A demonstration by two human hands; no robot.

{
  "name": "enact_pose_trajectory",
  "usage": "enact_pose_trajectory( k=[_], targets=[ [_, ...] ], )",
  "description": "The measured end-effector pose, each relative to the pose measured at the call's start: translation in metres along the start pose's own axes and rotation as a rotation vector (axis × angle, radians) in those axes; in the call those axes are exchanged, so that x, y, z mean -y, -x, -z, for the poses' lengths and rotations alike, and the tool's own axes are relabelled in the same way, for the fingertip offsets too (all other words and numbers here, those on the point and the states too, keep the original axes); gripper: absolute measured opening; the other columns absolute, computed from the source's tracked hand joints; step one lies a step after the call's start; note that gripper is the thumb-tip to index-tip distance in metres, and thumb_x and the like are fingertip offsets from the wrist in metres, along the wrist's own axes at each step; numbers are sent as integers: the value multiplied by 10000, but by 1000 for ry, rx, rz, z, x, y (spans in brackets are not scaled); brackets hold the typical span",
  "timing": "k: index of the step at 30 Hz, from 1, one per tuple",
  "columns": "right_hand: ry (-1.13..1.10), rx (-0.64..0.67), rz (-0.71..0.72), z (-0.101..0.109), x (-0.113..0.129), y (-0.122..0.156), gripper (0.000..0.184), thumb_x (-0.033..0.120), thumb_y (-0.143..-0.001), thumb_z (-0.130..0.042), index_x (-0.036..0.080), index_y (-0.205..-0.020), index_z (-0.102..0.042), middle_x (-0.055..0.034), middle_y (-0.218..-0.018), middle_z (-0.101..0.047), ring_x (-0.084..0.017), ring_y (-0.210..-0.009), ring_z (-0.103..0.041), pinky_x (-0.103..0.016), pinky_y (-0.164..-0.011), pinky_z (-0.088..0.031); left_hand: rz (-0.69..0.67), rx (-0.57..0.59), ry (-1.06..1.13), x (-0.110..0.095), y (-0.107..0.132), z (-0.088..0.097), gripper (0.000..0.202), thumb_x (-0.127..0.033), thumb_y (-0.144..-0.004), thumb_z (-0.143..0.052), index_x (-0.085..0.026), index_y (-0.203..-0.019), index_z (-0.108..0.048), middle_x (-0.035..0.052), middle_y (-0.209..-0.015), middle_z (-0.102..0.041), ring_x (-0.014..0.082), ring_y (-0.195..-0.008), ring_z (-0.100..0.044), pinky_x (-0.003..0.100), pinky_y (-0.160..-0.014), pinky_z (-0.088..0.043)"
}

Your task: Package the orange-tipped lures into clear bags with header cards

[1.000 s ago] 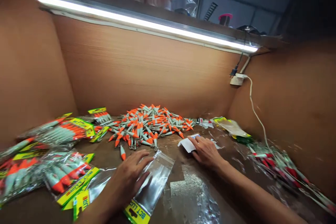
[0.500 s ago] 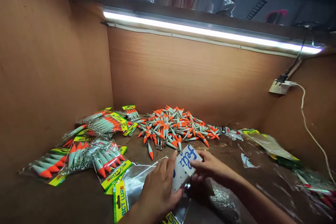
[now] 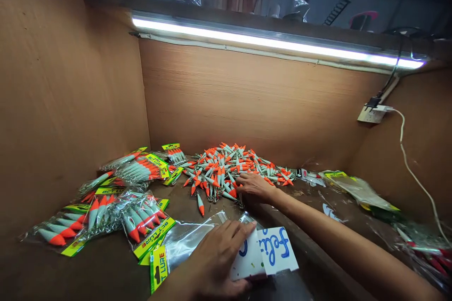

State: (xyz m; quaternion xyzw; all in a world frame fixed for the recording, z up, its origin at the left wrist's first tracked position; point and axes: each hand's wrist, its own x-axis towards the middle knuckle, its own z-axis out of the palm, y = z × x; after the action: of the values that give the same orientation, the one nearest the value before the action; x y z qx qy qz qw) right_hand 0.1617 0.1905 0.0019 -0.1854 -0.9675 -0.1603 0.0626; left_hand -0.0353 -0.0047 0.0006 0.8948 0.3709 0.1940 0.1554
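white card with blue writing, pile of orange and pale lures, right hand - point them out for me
White card with blue writing point(image 3: 277, 251): head view, on its lettered right part
Pile of lures point(image 3: 221, 169): head view, near its middle
Right hand point(image 3: 255, 186): head view, on its back

From my remote seat I read the fishing lures point(image 3: 221, 173) as pale mint with vivid orange tips. I see a yellow header card point(image 3: 158, 269) edged in green, with dark blue lettering. The white card point(image 3: 279, 250) shows me blue cursive script and scattered small flecks. My feed renders the back panel point(image 3: 247, 108) tan with faint streaks, the power cord point(image 3: 409, 162) white, the plug point(image 3: 373, 103) black.
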Motion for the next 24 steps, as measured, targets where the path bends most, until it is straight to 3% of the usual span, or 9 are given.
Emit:
enact_pose_trajectory(
  k=[5,10,16,21,24],
  targets=[
    [26,9,84,5,-3,2,171,156,-913,-545,217,-1021,-663,-92,-1056,-632,-251,-982,-487,-383,-851,-390,-17,131,68,3,3,-4,893,-597,-754,-693,-363,-1513,-284,62,-1312,-564,312,-1148,-560,478,-1018,-463],
    [-22,-38,66,9,-3,6,106,208,-913,-576,210,-992,-648,-74,-1041,-660,-219,-960,-522,-353,-881,-396,-8,158,51,4,3,-6,896,-597,-731,-704,-347,-1503,-322,80,-1303,-566,332,-1143,-558,491,-999,-471],
    [-117,-211,-195,25,25,25,87,198,-889,-591,179,-974,-590,-48,-884,-658,-183,-844,-570,-284,-754,-432,12,207,52,-1,4,3,926,-473,-681,-760,-332,-1498,-348,83,-1350,-547,336,-1168,-549,492,-1006,-468],
    [-470,-440,-510,50,73,69,24,208,-902,-590,200,-917,-607,-18,-833,-650,-159,-750,-588,-271,-704,-453,-4,174,66,2,5,-1,937,-438,-674,-769,-364,-1499,-333,64,-1343,-546,324,-1174,-547,479,-1012,-465],
    [-605,-505,-660,61,97,102,68,264,-904,-622,208,-934,-646,-20,-837,-657,-167,-743,-598,-279,-688,-464,0,157,63,2,4,-5,933,-411,-663,-775,-386,-1489,-343,52,-1334,-544,322,-1177,-541,473,-1010,-469]
  ],
)
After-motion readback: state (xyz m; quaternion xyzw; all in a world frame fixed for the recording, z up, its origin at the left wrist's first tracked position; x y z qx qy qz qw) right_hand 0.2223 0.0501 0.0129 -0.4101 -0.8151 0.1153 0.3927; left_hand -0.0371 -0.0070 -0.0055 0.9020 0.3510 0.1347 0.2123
